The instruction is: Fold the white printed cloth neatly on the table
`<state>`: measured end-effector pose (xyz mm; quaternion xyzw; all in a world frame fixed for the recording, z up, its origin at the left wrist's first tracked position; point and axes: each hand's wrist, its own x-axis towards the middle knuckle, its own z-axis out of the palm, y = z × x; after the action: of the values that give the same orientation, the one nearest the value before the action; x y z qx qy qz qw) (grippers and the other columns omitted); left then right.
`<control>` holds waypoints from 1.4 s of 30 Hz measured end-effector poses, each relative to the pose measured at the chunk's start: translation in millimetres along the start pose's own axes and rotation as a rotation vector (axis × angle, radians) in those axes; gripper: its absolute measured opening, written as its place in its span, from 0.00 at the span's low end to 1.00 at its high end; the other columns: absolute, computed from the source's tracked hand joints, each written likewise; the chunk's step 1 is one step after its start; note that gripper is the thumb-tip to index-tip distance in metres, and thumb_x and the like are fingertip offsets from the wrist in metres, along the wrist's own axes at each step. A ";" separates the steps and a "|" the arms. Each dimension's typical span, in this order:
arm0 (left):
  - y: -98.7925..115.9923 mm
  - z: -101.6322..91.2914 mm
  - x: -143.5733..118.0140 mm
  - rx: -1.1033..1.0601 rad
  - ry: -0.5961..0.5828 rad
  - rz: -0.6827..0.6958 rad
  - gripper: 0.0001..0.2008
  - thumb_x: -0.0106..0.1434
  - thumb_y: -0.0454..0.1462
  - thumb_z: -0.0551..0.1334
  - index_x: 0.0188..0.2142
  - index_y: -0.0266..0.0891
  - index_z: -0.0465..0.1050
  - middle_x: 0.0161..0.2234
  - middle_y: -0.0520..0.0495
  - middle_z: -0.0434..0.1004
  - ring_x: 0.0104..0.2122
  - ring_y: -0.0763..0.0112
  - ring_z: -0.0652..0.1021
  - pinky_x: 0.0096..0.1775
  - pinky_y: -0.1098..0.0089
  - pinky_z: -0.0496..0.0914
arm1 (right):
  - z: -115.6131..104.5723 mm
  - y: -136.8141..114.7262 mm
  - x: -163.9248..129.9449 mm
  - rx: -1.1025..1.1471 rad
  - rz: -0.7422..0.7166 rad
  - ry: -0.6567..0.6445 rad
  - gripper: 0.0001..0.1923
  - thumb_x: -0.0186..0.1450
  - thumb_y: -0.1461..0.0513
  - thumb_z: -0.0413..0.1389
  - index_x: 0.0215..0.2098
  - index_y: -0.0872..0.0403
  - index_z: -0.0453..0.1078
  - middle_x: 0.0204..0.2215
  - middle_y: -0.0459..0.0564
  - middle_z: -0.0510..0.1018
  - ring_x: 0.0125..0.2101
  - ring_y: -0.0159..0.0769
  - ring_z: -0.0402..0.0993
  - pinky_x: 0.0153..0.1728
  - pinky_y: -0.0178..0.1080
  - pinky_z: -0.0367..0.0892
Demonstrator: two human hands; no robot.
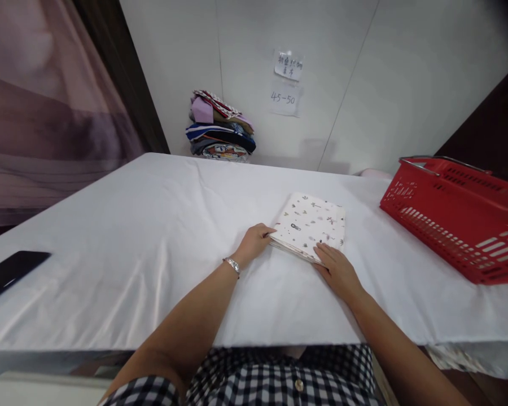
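At the far left edge of the frame, a flat black object (11, 273), apparently a phone, lay on the desk (122, 242), which was covered with a white sheet. Above it, the upper left of the frame was filled by a purplish curtain (46, 101). At upper centre, a stack of folded clothes (220, 127) in mixed colours stood at the back of the desk against the white wall, with two paper notes (287, 82) taped to the wall just to its right.

Near the centre of the frame, the left hand (254, 241), a metal bracelet (232, 265) on its wrist, rested at the near left corner of a folded white patterned cloth (311, 225), fingers loosely curled and touching its edge. Whether the fingers were pinching the layers could not be told. The cloth lay flat on the desk, just right of centre. The right hand (337, 269) was spread open, palm down, fingertips pressing on the cloth's near right edge.

At the right of the frame, a red plastic basket (457, 220) stood on the desk, well apart from the cloth. A checked shirt (279, 378) showed at the bottom centre.
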<state>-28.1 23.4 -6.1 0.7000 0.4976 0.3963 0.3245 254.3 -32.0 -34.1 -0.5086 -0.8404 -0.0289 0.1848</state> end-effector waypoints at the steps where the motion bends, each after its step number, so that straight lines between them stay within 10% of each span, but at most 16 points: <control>1: -0.3 -0.4 0.4 -0.002 -0.002 0.002 0.14 0.56 0.28 0.56 0.38 0.41 0.77 0.35 0.50 0.74 0.34 0.72 0.75 0.38 0.70 0.70 | 0.3 0.0 -0.1 -0.004 -0.003 0.005 0.22 0.68 0.55 0.44 0.58 0.53 0.62 0.57 0.53 0.66 0.58 0.45 0.59 0.57 0.52 0.55; 22: 0.6 10.1 -5.7 0.198 -0.017 0.070 0.18 0.58 0.35 0.59 0.49 0.44 0.68 0.48 0.50 0.69 0.39 0.71 0.74 0.41 0.70 0.69 | -8.9 -58.0 66.7 -0.028 -0.046 -0.094 0.20 0.66 0.60 0.47 0.56 0.56 0.62 0.53 0.57 0.69 0.53 0.44 0.64 0.50 0.47 0.60; 42: -4.9 17.4 -3.3 0.183 0.004 0.048 0.19 0.57 0.36 0.61 0.50 0.46 0.69 0.50 0.51 0.69 0.41 0.70 0.74 0.43 0.70 0.69 | -8.5 -62.8 63.4 0.014 -0.025 -0.009 0.21 0.65 0.66 0.45 0.55 0.53 0.62 0.50 0.52 0.72 0.48 0.39 0.67 0.46 0.42 0.64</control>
<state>-15.6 20.6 -19.3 0.7376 0.5155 0.3582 0.2487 176.1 -10.7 4.1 -0.4969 -0.8478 -0.0230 0.1841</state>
